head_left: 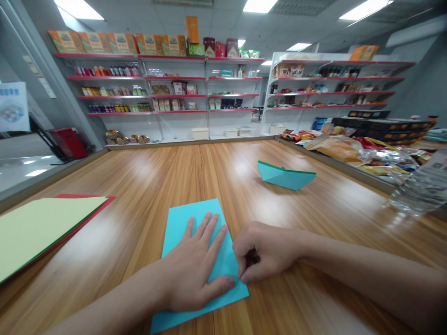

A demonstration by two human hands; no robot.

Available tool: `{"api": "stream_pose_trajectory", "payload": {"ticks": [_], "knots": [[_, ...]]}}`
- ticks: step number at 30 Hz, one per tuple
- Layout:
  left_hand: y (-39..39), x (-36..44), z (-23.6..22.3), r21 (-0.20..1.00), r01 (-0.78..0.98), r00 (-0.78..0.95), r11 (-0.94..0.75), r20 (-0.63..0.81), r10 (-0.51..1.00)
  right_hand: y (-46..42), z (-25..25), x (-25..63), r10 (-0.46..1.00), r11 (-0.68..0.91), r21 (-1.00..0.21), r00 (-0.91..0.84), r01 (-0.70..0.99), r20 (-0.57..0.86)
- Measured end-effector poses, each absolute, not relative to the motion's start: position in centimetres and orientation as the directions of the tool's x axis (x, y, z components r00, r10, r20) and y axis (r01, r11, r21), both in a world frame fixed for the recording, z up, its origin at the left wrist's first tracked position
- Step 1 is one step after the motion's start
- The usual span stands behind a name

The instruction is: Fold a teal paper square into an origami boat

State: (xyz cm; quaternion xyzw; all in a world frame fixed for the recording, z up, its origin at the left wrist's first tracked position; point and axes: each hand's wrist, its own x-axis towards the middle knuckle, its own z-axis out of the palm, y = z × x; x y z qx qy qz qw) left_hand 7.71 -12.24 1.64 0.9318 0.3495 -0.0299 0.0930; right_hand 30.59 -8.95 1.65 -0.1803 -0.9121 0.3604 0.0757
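A sheet of light blue paper [190, 218], apparently folded, lies flat on the wooden table in front of me. My left hand [195, 267] rests on it palm down, fingers spread and thumb pointing to the right. At the paper's lower right edge is my right hand [261, 253], its fingers curled and thumb and forefinger closed on the edge. Part of the sheet is hidden under my left hand. Farther back on the right stands a folded paper boat [288, 178], light blue with a green upper edge.
A stack of coloured paper [45, 223], pale yellow on top with green and red below, lies at the left. Clear plastic [421, 186] stands at the right edge beside packaged snacks [366, 149]. Stocked shelves [174, 95] line the back beyond the wooden table [167, 172].
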Motion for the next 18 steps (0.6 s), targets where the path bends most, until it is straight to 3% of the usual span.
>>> {"api": "stream_pose_trajectory", "payload": {"ticks": [4, 11, 18], "knots": [[-12.5, 7.8, 2.4, 0.175, 0.645, 0.764, -0.744, -0.158, 0.625, -9.4, 1.8, 30.6, 0.377, 0.674, -0.686, -0.926, 0.275, -0.001], [-13.6, 8.3, 3.5, 0.309, 0.46, 0.888, -0.833, -0.161, 0.43, -12.7, 3.1, 29.6, 0.238, 0.699, -0.687, -0.97, 0.199, -0.039], [-13.5, 8.5, 3.8, 0.33, 0.466, 0.885, -0.821, -0.198, 0.422, -11.9, 3.1, 29.7, 0.254, 0.607, -0.758, -0.962, 0.238, -0.098]]}}
